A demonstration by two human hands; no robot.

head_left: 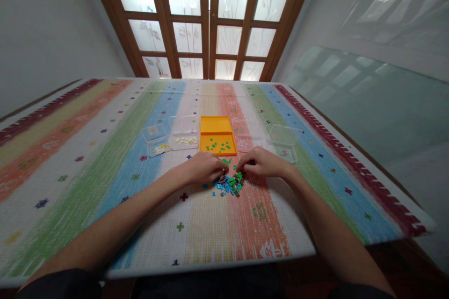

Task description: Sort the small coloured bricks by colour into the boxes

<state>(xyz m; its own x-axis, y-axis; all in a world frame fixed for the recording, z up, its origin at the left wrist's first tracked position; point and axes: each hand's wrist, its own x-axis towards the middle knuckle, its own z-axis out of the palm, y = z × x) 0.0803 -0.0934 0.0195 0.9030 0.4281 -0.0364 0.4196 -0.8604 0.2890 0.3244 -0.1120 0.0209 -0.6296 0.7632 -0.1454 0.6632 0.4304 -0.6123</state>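
A loose pile of small blue, green and dark red plastic pieces [229,184] lies on the striped tablecloth in front of me. At the pile's left edge my left hand [206,167] has its fingers curled down; what they hold, if anything, is hidden. My right hand [257,162] is at the pile's upper right, with thumb and fingers pinched together over a piece too small to make out. Just beyond both hands stands an open orange box [214,124], its lid folded back. Several green pieces [220,145] are scattered inside its near half.
Left of the orange box, an open clear box [185,147] holds whitish pieces, and a smaller clear box [154,134] has yellow ones. More clear open boxes [285,134] stand on the right. The table's near edge [210,268] runs close to my body.
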